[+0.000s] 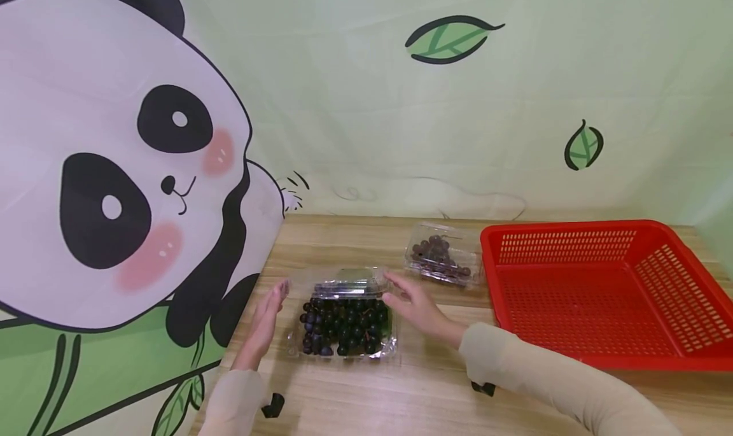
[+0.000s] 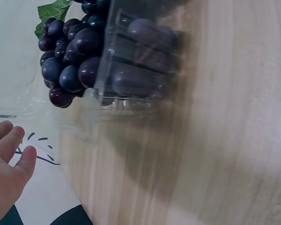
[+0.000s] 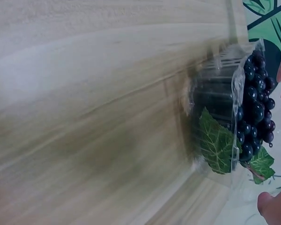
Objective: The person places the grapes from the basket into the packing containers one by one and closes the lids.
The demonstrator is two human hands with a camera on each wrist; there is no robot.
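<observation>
A clear plastic clamshell box [image 1: 391,345] full of dark grapes [image 1: 343,324] sits on the table, its lid [image 1: 338,275] raised at the back. At the lid's left side is my left hand [image 1: 265,324], fingers extended; in the left wrist view that hand [image 2: 7,176] shows spread fingers with nothing between them. My right hand [image 1: 418,305] reaches to the lid's right corner with fairly straight fingers; whether they touch it is hard to tell. Green leaves [image 3: 218,140] lie among the grapes in the right wrist view, where only the thumb side of my right hand [image 3: 277,208] shows.
Behind and to the right stands a second clear box [image 1: 452,239] with a smaller bunch of reddish grapes [image 1: 435,251]. A large red plastic basket [image 1: 572,359] occupies the table's right side. A printed panda cloth [image 1: 343,105] hangs behind the wooden table [image 1: 366,398].
</observation>
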